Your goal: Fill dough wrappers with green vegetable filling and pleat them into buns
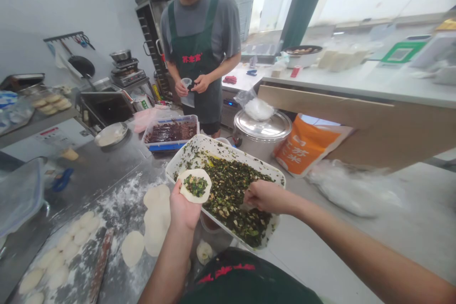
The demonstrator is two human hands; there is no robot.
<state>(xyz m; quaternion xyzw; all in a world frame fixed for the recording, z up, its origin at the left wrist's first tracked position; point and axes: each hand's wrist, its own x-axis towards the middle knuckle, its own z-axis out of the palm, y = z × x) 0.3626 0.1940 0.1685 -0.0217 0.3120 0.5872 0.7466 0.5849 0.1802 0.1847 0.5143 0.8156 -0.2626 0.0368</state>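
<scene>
My left hand [185, 209] holds up a round dough wrapper [183, 194] that carries a mound of chopped green filling [195, 185]. Just behind it stands a white tub [228, 236] with more of this dark green filling [235, 175] mixed with pale bits. My right hand [259, 195] is closed and low over the filling in the tub. Something pale shows under its fingers, but I cannot make out what. Left of my left forearm lie flat dough wrappers [133, 248] on the floured steel table [123, 194]. A pleated bun [204, 252] sits close to my apron.
A rolling pin [101, 263] lies beside several dough pieces [59, 266] on the left. Beyond the tub are a box of dark paste [171, 132], a lidded steel pot [262, 126] and an orange sack [309, 145]. A co-worker [203, 42] stands opposite, holding a small clear cup [186, 82].
</scene>
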